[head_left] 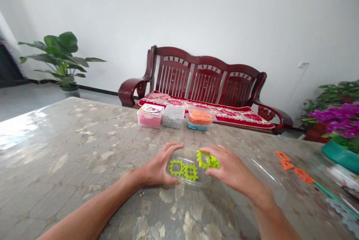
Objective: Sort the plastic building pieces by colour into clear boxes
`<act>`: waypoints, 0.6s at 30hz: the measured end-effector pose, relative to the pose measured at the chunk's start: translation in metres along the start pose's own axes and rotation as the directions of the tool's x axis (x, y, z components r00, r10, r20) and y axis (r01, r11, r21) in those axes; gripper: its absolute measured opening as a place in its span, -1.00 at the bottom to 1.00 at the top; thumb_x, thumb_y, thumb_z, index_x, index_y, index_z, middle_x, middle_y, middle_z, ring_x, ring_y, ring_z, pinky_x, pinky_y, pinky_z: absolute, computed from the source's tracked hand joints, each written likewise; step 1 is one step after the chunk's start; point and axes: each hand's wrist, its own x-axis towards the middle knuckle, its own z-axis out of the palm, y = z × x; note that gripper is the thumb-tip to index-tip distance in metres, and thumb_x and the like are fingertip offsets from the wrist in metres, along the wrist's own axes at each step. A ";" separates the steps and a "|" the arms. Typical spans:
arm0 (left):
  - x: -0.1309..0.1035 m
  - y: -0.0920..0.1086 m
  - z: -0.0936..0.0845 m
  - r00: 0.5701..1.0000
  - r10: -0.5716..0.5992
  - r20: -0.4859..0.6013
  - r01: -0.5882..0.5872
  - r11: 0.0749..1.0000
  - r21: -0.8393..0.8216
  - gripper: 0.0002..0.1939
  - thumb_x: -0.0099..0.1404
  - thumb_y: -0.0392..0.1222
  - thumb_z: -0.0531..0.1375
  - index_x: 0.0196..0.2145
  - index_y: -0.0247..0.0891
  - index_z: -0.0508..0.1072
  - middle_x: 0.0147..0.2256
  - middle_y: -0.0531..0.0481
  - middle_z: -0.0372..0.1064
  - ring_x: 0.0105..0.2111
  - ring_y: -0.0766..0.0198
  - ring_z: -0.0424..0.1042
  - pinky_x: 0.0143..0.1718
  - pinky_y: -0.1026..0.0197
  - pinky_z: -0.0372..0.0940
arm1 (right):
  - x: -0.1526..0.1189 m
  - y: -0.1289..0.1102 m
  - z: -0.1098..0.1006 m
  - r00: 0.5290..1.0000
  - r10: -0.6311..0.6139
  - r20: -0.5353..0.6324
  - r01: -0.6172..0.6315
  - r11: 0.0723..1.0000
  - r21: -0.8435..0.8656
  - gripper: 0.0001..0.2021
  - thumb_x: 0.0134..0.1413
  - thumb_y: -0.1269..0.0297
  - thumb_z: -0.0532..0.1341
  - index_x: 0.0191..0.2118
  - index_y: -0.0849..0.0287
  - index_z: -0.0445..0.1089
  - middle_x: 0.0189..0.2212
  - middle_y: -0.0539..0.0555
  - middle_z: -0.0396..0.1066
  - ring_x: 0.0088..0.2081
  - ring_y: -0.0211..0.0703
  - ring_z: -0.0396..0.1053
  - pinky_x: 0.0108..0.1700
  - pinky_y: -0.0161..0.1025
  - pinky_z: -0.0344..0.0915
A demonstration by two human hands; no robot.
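My left hand (160, 166) curls around the left end of a clear plastic container (193, 184), thumb at the near side and fingers at the far side. Two flat yellow-green toothed building pieces (190, 172) lie inside it, one with a large opening and one with a window-like grid. Over the container's right end, my right hand (226, 167) pinches more yellow-green building pieces (206, 160) between thumb and fingers. The fingers partly cover these pieces, so how many there are is unclear.
Farther back on the table stand a pink-filled box (149, 121), a grey-filled box (173, 117) and an orange-filled tub (200, 116) above blue pieces. A clear lid (266, 172) lies right. Beyond it are orange pieces (303, 175), a green stick (332, 192) and grey pieces (343, 210).
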 end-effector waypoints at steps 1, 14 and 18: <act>0.000 0.000 0.000 1.000 0.003 -0.001 -0.003 1.000 0.001 0.04 -0.11 -0.24 0.42 0.29 -0.12 0.07 0.21 -0.16 0.06 0.23 -0.09 0.12 0.29 -0.11 0.08 | 0.001 -0.001 0.003 1.000 -0.008 0.023 0.008 1.000 0.006 -0.47 -0.04 0.35 0.30 0.13 0.06 0.38 0.07 0.09 0.44 0.08 -0.01 0.33 0.14 -0.08 0.21; 0.000 0.000 -0.001 1.000 -0.019 0.001 0.019 0.999 0.028 0.02 -0.09 -0.26 0.41 0.29 -0.09 0.06 0.22 -0.12 0.06 0.23 -0.08 0.13 0.28 -0.09 0.10 | -0.012 0.055 -0.015 0.926 0.377 0.018 -0.363 0.902 -0.232 -0.39 -0.08 0.22 0.30 0.17 0.13 0.36 0.09 0.21 0.43 0.09 0.17 0.35 0.10 -0.01 0.23; 0.000 0.002 -0.001 1.000 -0.019 -0.002 0.019 0.999 0.032 0.02 -0.08 -0.26 0.40 0.29 -0.09 0.06 0.22 -0.12 0.07 0.23 -0.08 0.13 0.28 -0.10 0.10 | -0.010 0.057 -0.005 0.921 0.387 0.043 -0.364 0.895 -0.257 -0.35 -0.10 0.21 0.32 0.20 0.12 0.32 0.08 0.21 0.43 0.08 0.20 0.35 0.07 0.01 0.25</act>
